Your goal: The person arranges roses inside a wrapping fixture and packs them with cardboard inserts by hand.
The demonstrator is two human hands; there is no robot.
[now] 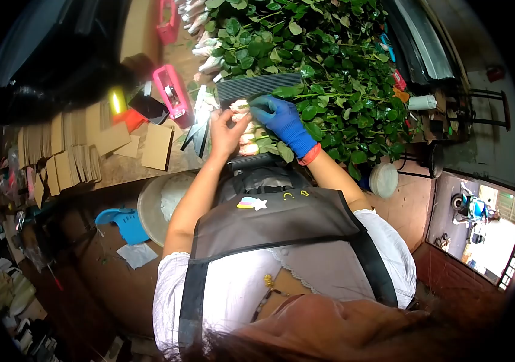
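Pale peach roses lie in a short row before me, heads to the left, on a dark ridged board. My bare left hand pinches the uppermost rose between thumb and fingers. Close against the same bloom, on its stem side, is my right hand in a blue glove with an orange cuff. Its fingertips are drawn together, and what they hold is hidden. Scissors with pale handles lie left of my left hand.
A thick heap of leafy rose stems covers the bench to the right. On the left are a pink tape dispenser, cardboard pieces and a yellow tape roll. White-wrapped bundles line the heap's left edge. Below stands a blue plastic scoop-like object.
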